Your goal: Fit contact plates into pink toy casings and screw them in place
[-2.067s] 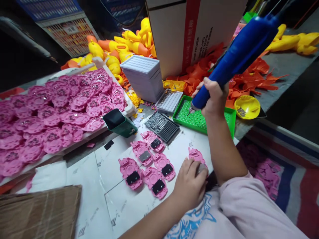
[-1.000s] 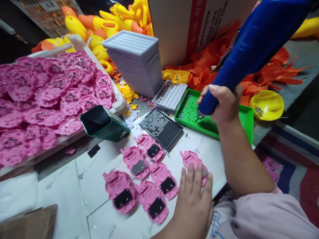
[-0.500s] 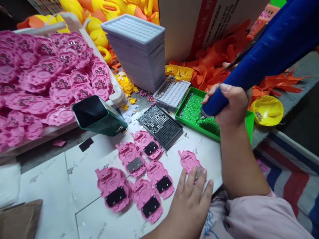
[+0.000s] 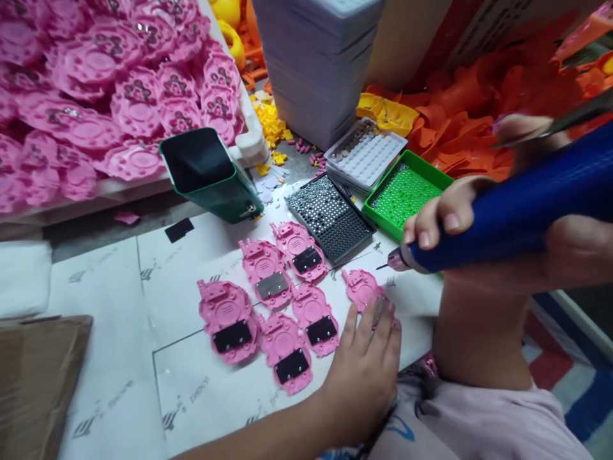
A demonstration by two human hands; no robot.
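Print on white sheet (image 4: pixel 110 383) and carton (image 4: pixel 407 45) is unreadable.

Stack of white trays (image 4: pixel 316 76) at back, cardboard box (image 4: pixel 402 48) behind it. Orange pieces (image 4: pixel 447 137) heaped in front of the box. Small yellow bits (image 4: pixel 271 124) left of the stack's foot. Open dark green bin (image 4: pixel 211 182) nearer. Brown cardboard (image 4: pixel 41 377) lower left, striped sheet (image 4: pixel 550 365) lower right.

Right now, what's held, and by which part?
Right hand: blue tool, around its body behind the tip. Left hand: over a pink part, near end; grip unclear.
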